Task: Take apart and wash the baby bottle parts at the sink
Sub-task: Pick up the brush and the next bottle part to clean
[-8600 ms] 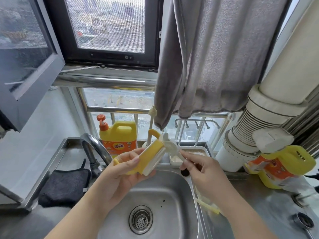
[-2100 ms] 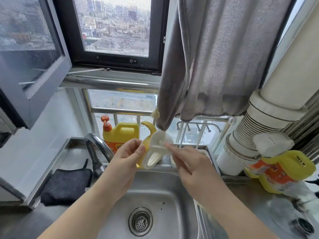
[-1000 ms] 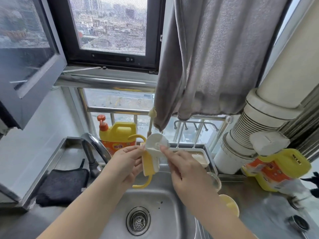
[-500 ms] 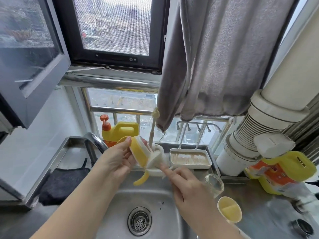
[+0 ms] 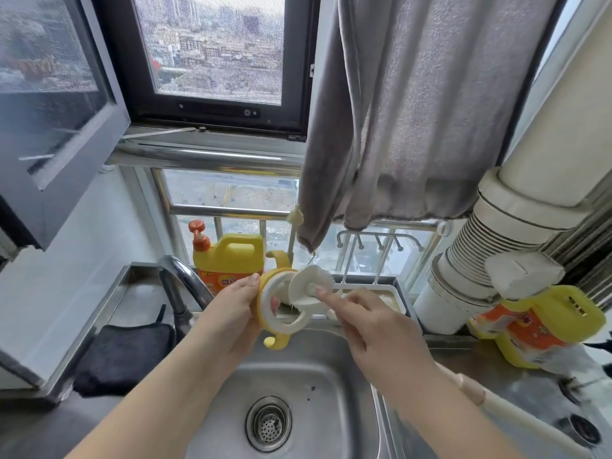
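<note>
The left hand point(image 5: 233, 313) holds the yellow handled collar point(image 5: 276, 309) of the baby bottle up over the sink point(image 5: 318, 392), its fingers curled round the far rim with one fingertip showing through the white inner ring, so the open face of the collar is turned toward the right hand point(image 5: 374, 329). That hand's fingers are closed on the stem of a white round brush point(image 5: 308, 286), with the forefinger laid straight along it and its tip just behind the brush head; the head sits against the top edge of the collar, just beyond the left fingertips. The step looks like scrubbing the collar, and it is best done by keeping the left grip on the outer rim only, so the brush can sweep the whole inner ring and the thread without fouling the fingers. Turn the collar a little at a time between thumb and fingers rather than chasing round it with the brush. The lower handle point(image 5: 278, 342) hangs below the left palm; its bend is where residue would likely collect, so it deserves its own pass. No water shows at the tap point(image 5: 185, 279), left of the left wrist, so a rinse is probably still due. The detergent jug point(image 5: 228, 256) stands behind the left fingers.
</note>
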`<state>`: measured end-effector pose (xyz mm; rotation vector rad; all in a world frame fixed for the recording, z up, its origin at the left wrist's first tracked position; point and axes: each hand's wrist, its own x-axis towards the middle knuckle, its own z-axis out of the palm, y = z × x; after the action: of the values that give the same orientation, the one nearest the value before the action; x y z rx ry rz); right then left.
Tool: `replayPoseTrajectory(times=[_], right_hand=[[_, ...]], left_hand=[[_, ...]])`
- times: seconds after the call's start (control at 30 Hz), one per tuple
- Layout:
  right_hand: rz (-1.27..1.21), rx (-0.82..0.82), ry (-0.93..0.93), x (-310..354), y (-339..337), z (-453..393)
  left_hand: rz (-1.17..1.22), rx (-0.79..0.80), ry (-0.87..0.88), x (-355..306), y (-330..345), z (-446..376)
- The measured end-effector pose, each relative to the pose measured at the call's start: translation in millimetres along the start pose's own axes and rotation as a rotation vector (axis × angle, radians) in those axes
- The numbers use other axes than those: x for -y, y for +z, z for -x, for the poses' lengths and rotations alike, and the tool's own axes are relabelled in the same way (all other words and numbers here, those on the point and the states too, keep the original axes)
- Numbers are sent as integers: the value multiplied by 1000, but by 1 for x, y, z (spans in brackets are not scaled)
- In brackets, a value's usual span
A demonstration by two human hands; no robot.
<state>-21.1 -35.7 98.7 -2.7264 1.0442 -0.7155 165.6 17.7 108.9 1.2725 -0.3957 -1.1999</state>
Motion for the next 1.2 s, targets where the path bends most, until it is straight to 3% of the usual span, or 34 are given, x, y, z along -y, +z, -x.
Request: replayPoseTrajectory(times=[0.07, 0.17, 0.23, 0.43, 0.5, 0.63, 0.7, 0.83, 0.97, 1.07, 1.13, 1.2], right_hand=[[78, 7, 2, -2, 3, 1], [-9, 139, 11, 7, 9, 12], [-231, 216, 41, 17, 15, 15], [-793, 235, 278, 39, 18, 10], [-677, 249, 252, 38, 16, 12], [-118, 318, 118, 25, 10, 9], [-84, 307, 167, 25, 11, 6], [-578, 364, 303, 43, 15, 5], [-1273, 370, 703, 49, 19, 5], [-1646, 398, 799, 51, 15, -1], [-1792, 405, 806, 50, 12, -5], [-1754, 380, 789, 50, 11, -6]], left_hand=[[62, 3, -9, -3, 2, 2], [73, 0, 43, -5, 0, 2], [76, -17, 83, 0, 0, 1], [83, 20, 188, 8, 4, 5], [45, 33, 205, 7, 3, 5], [-25, 53, 203, 14, 0, 4], [-30, 65, 228, 16, 1, 4], [-48, 61, 286, 17, 0, 6], [-136, 36, 395, 19, -2, 7], [-203, -28, 429, 19, -1, 2], [-206, -48, 385, 21, -2, -1], [-224, -28, 350, 22, -4, -4]])
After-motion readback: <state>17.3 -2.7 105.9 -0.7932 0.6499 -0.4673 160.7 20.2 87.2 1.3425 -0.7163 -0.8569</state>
